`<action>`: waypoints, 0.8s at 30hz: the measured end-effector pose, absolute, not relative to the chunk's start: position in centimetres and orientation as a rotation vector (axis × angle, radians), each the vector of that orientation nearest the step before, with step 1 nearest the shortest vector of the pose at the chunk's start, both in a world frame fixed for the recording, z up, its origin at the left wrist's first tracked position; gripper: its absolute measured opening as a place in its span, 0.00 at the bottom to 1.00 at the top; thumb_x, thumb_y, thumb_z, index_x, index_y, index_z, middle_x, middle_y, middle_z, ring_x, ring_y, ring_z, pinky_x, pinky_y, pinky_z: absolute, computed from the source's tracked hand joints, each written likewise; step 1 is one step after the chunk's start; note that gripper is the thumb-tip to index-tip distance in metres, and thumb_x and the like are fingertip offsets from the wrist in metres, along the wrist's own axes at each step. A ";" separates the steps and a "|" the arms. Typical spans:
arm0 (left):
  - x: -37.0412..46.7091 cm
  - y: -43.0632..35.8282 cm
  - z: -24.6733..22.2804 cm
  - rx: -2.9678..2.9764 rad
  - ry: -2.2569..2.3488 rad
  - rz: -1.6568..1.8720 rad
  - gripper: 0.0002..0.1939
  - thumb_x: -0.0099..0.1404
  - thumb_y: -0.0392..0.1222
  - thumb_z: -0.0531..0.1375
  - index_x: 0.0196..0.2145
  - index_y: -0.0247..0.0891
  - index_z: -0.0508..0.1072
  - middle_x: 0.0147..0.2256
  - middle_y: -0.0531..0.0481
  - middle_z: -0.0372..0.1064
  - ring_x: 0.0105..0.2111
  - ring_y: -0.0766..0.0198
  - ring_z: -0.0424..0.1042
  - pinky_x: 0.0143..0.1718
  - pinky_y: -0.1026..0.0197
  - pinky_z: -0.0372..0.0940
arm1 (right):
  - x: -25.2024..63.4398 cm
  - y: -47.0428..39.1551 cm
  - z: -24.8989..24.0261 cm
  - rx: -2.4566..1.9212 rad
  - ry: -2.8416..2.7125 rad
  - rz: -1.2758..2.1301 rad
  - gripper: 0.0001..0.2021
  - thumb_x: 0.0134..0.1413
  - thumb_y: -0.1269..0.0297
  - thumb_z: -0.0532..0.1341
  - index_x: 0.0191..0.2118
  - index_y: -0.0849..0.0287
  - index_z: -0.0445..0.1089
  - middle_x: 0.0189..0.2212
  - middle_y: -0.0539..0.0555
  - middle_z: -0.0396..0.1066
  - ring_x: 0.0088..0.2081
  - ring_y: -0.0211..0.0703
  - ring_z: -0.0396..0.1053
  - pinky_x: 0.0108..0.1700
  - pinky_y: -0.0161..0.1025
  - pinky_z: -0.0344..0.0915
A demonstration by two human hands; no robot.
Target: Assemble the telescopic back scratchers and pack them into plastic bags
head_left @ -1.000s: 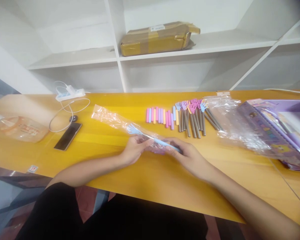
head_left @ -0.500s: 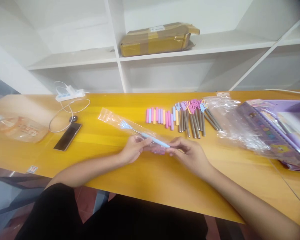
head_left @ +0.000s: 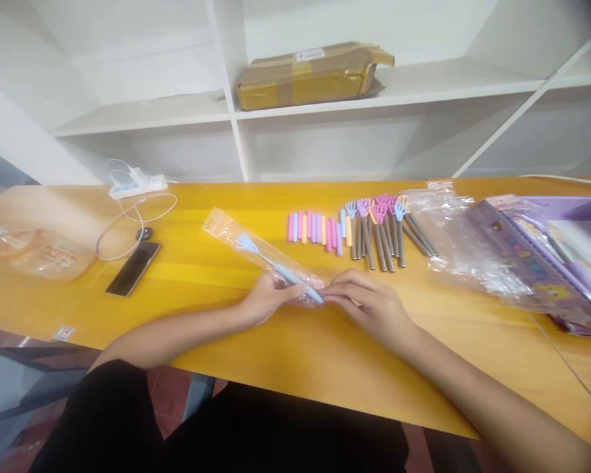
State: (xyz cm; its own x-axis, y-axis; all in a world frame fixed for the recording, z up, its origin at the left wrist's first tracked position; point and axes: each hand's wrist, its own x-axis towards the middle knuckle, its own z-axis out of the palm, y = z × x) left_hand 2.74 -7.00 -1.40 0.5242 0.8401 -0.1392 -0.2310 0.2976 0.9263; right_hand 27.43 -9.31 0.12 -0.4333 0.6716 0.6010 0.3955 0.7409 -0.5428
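A blue hand-shaped scratcher [head_left: 286, 272] lies slantwise with its clear plastic bag [head_left: 220, 223], its blue claw head at the upper left. My left hand [head_left: 264, 301] is closed round the bag and the handle, thumb on top. The fingers of my right hand [head_left: 364, 299] pinch the lower right end of the handle and bag. Beyond my hands, short pink, blue, purple and yellow sleeves [head_left: 316, 228] lie in a row. Beside them is a pile of scratchers [head_left: 381, 230] with coloured claws and metal rods.
Clear bags [head_left: 463, 243] and a purple box [head_left: 546, 263] are at the right. A phone [head_left: 132, 269], white cable, power strip [head_left: 136, 186] and orange-printed bag [head_left: 44, 254] are at the left. A carton [head_left: 310, 79] sits on the shelf behind.
The blue handle has slid down and to the left, with its end lower now. The bag's far end has shifted right, and my right hand has moved slightly left.
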 end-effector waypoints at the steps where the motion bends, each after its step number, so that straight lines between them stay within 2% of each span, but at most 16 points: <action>1: 2.7 -7.0 -1.4 1.048 0.724 0.782 0.21 0.62 0.54 0.74 0.42 0.31 0.84 0.41 0.36 0.83 0.40 0.50 0.84 0.50 0.46 0.78 | 27.5 -9.2 0.0 -0.812 -2.093 0.371 0.08 0.71 0.68 0.63 0.49 0.55 0.79 0.41 0.55 0.76 0.41 0.40 0.77 0.44 0.38 0.76; 4: 2.7 -7.0 -1.5 1.081 0.743 0.755 0.22 0.62 0.55 0.74 0.43 0.31 0.84 0.43 0.35 0.83 0.43 0.49 0.84 0.50 0.49 0.78 | 27.7 -8.9 -0.5 -0.764 -2.199 0.274 0.06 0.69 0.66 0.66 0.49 0.56 0.78 0.41 0.55 0.76 0.40 0.40 0.76 0.42 0.37 0.74; 9: 2.6 -6.8 -1.4 1.087 0.744 0.739 0.23 0.62 0.56 0.74 0.45 0.32 0.84 0.44 0.36 0.83 0.43 0.50 0.84 0.50 0.50 0.78 | 27.9 -9.0 -0.7 -0.731 -2.291 0.120 0.06 0.71 0.68 0.63 0.50 0.56 0.77 0.43 0.54 0.78 0.42 0.39 0.76 0.44 0.37 0.72; 14: 2.8 -7.4 -1.8 1.149 0.729 0.642 0.23 0.63 0.56 0.73 0.45 0.32 0.84 0.42 0.36 0.83 0.42 0.50 0.84 0.50 0.50 0.78 | 27.4 -9.4 -1.1 -0.756 -2.264 0.046 0.03 0.71 0.65 0.65 0.44 0.58 0.75 0.39 0.53 0.77 0.38 0.38 0.75 0.39 0.37 0.69; 18: 2.9 -7.8 -2.1 1.129 0.691 0.580 0.26 0.63 0.57 0.73 0.50 0.34 0.82 0.44 0.36 0.83 0.44 0.48 0.84 0.51 0.48 0.78 | 27.0 -9.8 -1.3 -0.763 -2.284 -0.061 0.04 0.72 0.65 0.64 0.42 0.58 0.74 0.36 0.53 0.77 0.36 0.40 0.74 0.36 0.38 0.68; 21: 2.9 -7.8 -1.8 1.128 0.673 0.566 0.25 0.64 0.56 0.72 0.50 0.34 0.82 0.45 0.36 0.83 0.45 0.47 0.84 0.52 0.48 0.77 | 27.0 -9.9 -1.3 -0.739 -2.300 -0.146 0.03 0.71 0.67 0.63 0.45 0.58 0.74 0.38 0.55 0.77 0.37 0.42 0.74 0.37 0.40 0.69; 24: 2.7 -7.4 -1.5 1.143 0.696 0.594 0.24 0.64 0.56 0.72 0.49 0.34 0.83 0.44 0.37 0.83 0.44 0.49 0.84 0.50 0.50 0.78 | 27.3 -9.8 -1.2 -0.704 -2.291 -0.131 0.07 0.71 0.68 0.63 0.51 0.56 0.74 0.41 0.57 0.77 0.39 0.43 0.76 0.39 0.40 0.72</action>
State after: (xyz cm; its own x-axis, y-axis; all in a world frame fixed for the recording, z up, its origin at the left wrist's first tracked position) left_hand 2.68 -7.44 -1.55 0.6510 0.7351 -0.1890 -0.0721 0.3079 0.9487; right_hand 27.27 -9.77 -1.17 -0.5879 0.4499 0.6722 0.5234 0.8452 -0.1079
